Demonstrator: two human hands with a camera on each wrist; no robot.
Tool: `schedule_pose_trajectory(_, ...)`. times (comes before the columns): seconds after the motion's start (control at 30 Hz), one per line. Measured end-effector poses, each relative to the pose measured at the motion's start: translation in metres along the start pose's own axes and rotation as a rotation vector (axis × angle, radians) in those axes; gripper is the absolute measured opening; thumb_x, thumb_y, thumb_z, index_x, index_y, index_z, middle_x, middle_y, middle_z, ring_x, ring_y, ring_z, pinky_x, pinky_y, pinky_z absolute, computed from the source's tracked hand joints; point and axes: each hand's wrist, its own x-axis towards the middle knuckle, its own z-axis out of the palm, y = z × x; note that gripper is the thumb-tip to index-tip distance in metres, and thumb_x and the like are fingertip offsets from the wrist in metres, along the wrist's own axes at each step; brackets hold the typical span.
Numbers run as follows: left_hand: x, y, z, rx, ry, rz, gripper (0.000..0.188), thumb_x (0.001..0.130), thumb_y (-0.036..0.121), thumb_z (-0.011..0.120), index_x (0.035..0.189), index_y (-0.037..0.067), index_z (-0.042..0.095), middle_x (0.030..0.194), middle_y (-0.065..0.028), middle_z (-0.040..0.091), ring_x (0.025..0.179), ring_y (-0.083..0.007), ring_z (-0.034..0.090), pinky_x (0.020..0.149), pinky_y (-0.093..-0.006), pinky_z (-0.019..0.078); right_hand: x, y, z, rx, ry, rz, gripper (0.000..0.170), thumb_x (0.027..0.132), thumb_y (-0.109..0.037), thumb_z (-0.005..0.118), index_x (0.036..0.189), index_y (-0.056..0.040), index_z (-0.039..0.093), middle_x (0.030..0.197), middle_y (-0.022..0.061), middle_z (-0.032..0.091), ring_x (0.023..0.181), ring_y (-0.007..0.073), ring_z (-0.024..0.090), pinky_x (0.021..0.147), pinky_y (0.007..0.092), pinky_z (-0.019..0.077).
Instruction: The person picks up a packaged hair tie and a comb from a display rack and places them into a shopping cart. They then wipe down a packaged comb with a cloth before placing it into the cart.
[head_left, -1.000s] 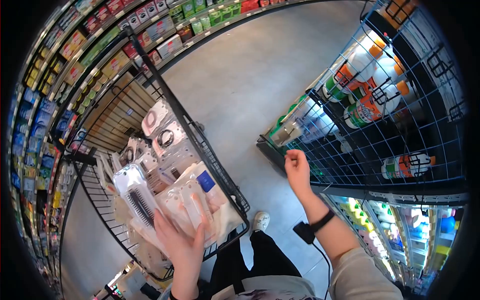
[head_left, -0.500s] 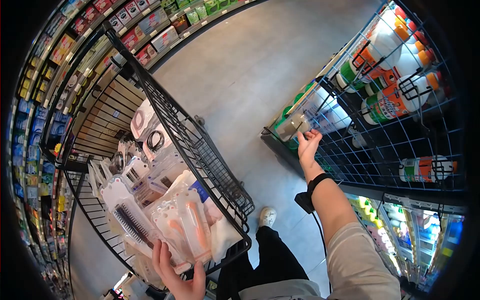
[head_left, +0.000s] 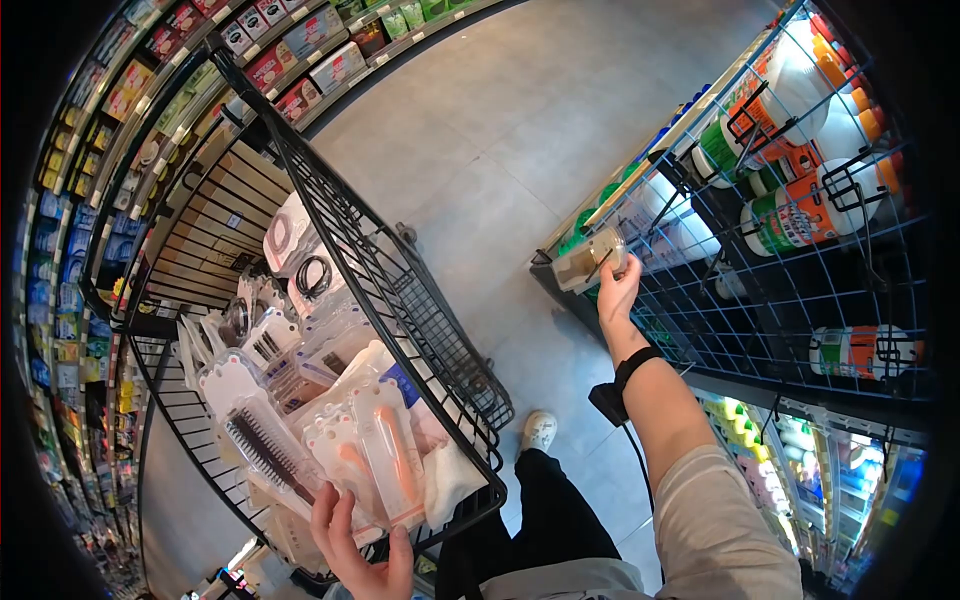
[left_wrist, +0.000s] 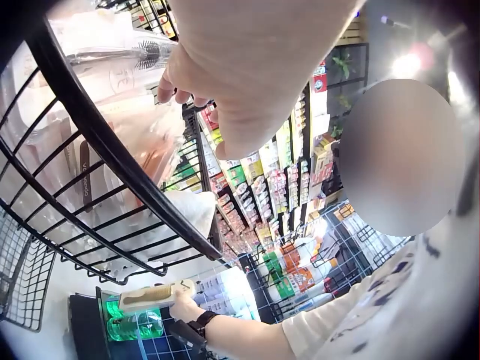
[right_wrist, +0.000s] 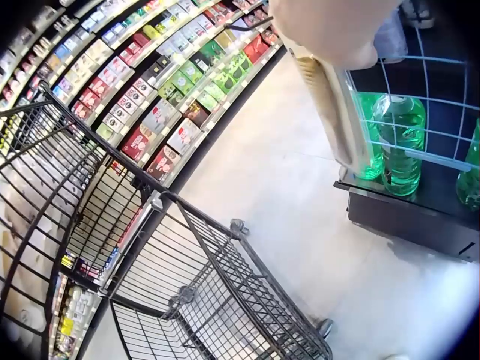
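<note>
My right hand (head_left: pixel 620 290) pinches the end of a long beige item in clear packaging (head_left: pixel 588 262) beside the blue wire rack (head_left: pixel 690 300). In the right wrist view this beige package (right_wrist: pixel 330 112) hangs below the hand, in front of green bottles. My left hand (head_left: pixel 355 545) has its fingers loosely bent over the near end of the black wire cart (head_left: pixel 497 485), right by the lower end of a packaged hairbrush (head_left: pixel 262 445). Next to that hairbrush lie clear packs with orange-handled items (head_left: pixel 385 440), on a pile of other packaged goods.
White bottles with orange caps (head_left: pixel 795 215) stand behind the wire rack, and green bottles (right_wrist: pixel 401 142) sit on its low shelf. Shelves of boxed goods (head_left: pixel 270 65) line the far left. Grey floor (head_left: pixel 480 200) lies between cart and rack.
My right hand has moved up to the wire rack and taken hold of the beige package, which now sticks out further. My left hand has drawn back from the hairbrush toward the cart's near end.
</note>
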Motion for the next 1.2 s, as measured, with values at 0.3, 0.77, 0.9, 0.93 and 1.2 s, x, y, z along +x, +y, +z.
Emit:
schedule_pose_trajectory(0.3,-0.005,-0.005,0.005,-0.030,-0.005,-0.049,0.057,0.074,0.010,0.067,0.127,0.001,0.048,0.137,-0.0212,0.037,0.124,-0.0347,0.042,0.100,-0.0434,0.0350,-0.045,-0.040,-0.029,0.007,-0.383,-0.036,0.018,0.089,-0.011,0.057,0.104,-0.0001,0.056,0.085,0.0033,0.061,0.077,0.0096,0.054,0.068,0.0254,0.0442)
schedule_pose_trajectory(0.77,-0.005,0.010,0.007,-0.089,-0.029,-0.013,0.045,0.077,0.011,0.066,0.119,0.001,0.054,0.132,-0.0210,0.044,0.125,-0.0350,0.042,0.103,-0.0426,0.0326,-0.067,-0.067,-0.065,0.174,-0.611,0.093,0.027,0.086,-0.008,0.062,0.109,0.0030,0.055,0.101,0.0066,0.063,0.088,0.0115,0.058,0.079,0.0265,0.0467)
schedule_pose_trajectory(0.9,-0.006,0.013,0.003,-0.141,-0.038,0.058,0.041,0.074,0.008,0.068,0.113,0.000,0.057,0.127,-0.0219,0.049,0.117,-0.0352,0.049,0.098,-0.0419,0.0378,-0.082,-0.122,-0.101,-0.062,-0.663,-0.135,0.021,0.081,-0.008,0.066,0.099,0.0001,0.058,0.091,0.0096,0.064,0.083,0.0127,0.060,0.075,0.0284,0.0479)
schedule_pose_trajectory(0.93,-0.007,0.014,0.000,-0.190,-0.047,0.093,0.039,0.073,0.008,0.068,0.110,0.000,0.058,0.124,-0.0222,0.051,0.113,-0.0352,0.051,0.096,-0.0417,0.0401,-0.093,-0.173,-0.113,-0.183,-0.670,-0.291,0.018,0.077,-0.004,0.066,0.094,-0.0007,0.060,0.084,0.0125,0.064,0.080,0.0175,0.062,0.074,0.0300,0.0485)
schedule_pose_trajectory(1.2,0.002,0.063,-0.015,-0.680,-0.339,0.270,0.077,0.063,0.026,0.085,0.128,0.005,0.049,0.128,-0.0168,0.050,0.120,-0.0345,0.046,0.100,-0.0417,0.0375,-0.151,-0.406,-0.170,0.364,-1.069,-0.403,0.017,0.072,0.000,0.065,0.089,0.0007,0.061,0.079,0.0144,0.067,0.064,0.0216,0.062,0.059,0.0297,0.0483)
